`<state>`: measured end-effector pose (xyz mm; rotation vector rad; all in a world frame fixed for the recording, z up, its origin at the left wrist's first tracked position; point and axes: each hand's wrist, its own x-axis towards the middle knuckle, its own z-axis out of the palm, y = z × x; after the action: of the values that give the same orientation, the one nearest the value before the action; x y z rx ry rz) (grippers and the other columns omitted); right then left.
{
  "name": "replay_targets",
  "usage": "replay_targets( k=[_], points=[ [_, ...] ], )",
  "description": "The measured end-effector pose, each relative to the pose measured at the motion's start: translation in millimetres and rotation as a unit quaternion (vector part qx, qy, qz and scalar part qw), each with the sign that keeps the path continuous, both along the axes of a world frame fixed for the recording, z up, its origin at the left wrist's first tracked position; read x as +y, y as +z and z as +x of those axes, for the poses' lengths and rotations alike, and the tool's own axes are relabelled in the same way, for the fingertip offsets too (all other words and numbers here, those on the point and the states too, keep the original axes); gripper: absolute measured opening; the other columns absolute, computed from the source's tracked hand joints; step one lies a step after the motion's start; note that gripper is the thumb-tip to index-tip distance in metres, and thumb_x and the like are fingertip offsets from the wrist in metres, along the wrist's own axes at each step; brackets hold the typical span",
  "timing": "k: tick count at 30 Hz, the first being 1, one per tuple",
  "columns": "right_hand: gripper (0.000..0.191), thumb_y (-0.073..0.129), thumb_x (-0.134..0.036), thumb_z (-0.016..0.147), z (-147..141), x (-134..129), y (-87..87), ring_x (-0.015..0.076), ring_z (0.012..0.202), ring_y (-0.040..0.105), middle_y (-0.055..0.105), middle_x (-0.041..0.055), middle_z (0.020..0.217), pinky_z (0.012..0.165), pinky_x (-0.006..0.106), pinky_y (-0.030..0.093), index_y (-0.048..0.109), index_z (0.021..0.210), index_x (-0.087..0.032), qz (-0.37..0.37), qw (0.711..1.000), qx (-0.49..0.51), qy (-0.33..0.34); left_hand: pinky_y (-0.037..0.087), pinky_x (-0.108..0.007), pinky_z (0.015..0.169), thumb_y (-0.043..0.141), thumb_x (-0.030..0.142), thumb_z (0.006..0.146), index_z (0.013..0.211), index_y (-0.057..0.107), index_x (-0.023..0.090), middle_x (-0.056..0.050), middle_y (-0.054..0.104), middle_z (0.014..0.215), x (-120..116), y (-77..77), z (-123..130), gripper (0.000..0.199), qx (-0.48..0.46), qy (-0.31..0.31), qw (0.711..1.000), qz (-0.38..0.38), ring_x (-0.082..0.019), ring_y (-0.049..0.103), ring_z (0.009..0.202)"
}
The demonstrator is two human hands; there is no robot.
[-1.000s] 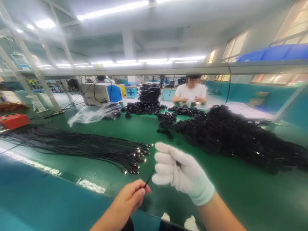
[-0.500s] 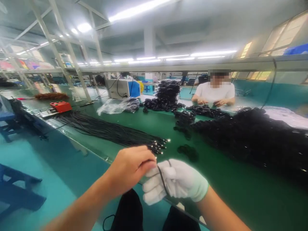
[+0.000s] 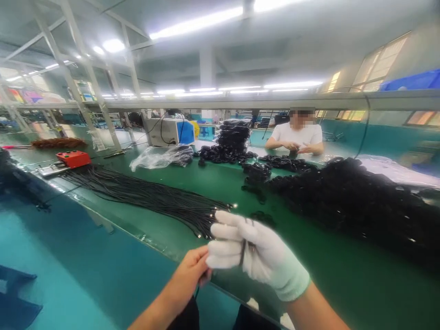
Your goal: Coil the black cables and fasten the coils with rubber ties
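A black cable [image 3: 243,252] crosses the palm of my right hand [image 3: 256,250], which wears a white glove and has its fingers bent around the loop. My left hand [image 3: 194,270] is bare and pinched closed just left of the gloved fingertips; a short dark length of cable hangs below it. Behind the hands, a long bundle of black cables [image 3: 147,192] with shiny metal ends lies on the green table [image 3: 213,181]. A large heap of coiled black cables [image 3: 343,197] spreads over the right side.
A red device [image 3: 74,159] stands at the bundle's far left end. Clear plastic bags [image 3: 161,156] lie near a blue and white machine [image 3: 170,131]. A stack of bagged coils [image 3: 234,135] stands behind. Across the table sits a person in a white shirt [image 3: 295,135].
My left hand has moved down from the gloved fingertips. My right hand has turned and its fingers have straightened somewhat. The view has shifted slightly to the right.
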<state>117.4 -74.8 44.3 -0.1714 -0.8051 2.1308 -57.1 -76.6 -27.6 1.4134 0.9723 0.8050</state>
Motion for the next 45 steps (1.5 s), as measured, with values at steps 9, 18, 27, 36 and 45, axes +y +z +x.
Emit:
replay_targets(
  k=[9, 18, 27, 36, 45],
  points=[
    [0.022, 0.063, -0.027, 0.082, -4.7, 4.8, -26.5, 0.0126, 0.067, 0.058, 0.061, 0.0049, 0.08, 0.074, 0.034, 0.047, 0.057, 0.097, -0.012, 0.011, 0.997, -0.079, 0.006, 0.035, -0.022, 0.054, 0.043, 0.023, 0.09, 0.077, 0.063, 0.019, -0.001, 0.059, 0.066, -34.3, 58.9, -10.4, 0.025, 0.319, 0.003, 0.833, 0.452, -0.012, 0.053, 0.057],
    [0.031, 0.073, -0.032, 0.071, -27.1, -19.2, -18.4, 0.0112, 0.061, 0.054, 0.055, 0.0006, 0.075, 0.075, 0.04, 0.045, 0.053, 0.086, -0.014, -0.007, 0.991, -0.007, 0.134, 0.041, -0.021, 0.06, 0.06, 0.034, 0.079, 0.076, 0.067, 0.013, -0.002, 0.062, 0.071, 27.3, 73.4, -10.6, 0.022, 0.059, -0.064, 0.988, 0.127, -0.012, 0.054, 0.066],
    [0.022, 0.071, -0.028, 0.075, -3.4, 1.4, -6.1, 0.0101, 0.062, 0.048, 0.049, -0.0027, 0.071, 0.073, 0.035, 0.044, 0.052, 0.081, -0.017, -0.005, 0.996, -0.004, -0.088, 0.038, -0.022, 0.056, 0.032, 0.035, 0.092, 0.085, 0.06, 0.02, -0.001, 0.059, 0.07, -40.0, -4.5, -4.6, 0.032, 0.267, 0.015, 0.941, 0.206, -0.013, 0.053, 0.06],
    [0.038, 0.073, -0.035, 0.071, -11.4, -17.7, -36.8, 0.0164, 0.074, 0.059, 0.059, 0.0059, 0.08, 0.078, 0.039, 0.045, 0.056, 0.095, -0.011, -0.025, 0.992, -0.112, 0.057, 0.038, -0.018, 0.06, 0.065, 0.022, 0.076, 0.075, 0.065, 0.02, 0.002, 0.061, 0.074, -5.0, 75.0, -8.6, 0.003, 0.254, -0.009, 0.917, 0.306, -0.01, 0.054, 0.066],
    [0.036, 0.076, -0.033, 0.068, -18.9, -20.6, -39.0, 0.0082, 0.059, 0.044, 0.042, -0.0043, 0.07, 0.067, 0.031, 0.043, 0.05, 0.086, -0.016, -0.05, 0.999, -0.011, 0.015, 0.031, -0.019, 0.047, 0.05, 0.04, 0.081, 0.068, 0.059, 0.015, 0.004, 0.047, 0.054, 0.1, 2.4, -1.9, 0.029, -0.021, -0.013, 0.997, -0.068, -0.008, 0.037, 0.048]
  ],
)
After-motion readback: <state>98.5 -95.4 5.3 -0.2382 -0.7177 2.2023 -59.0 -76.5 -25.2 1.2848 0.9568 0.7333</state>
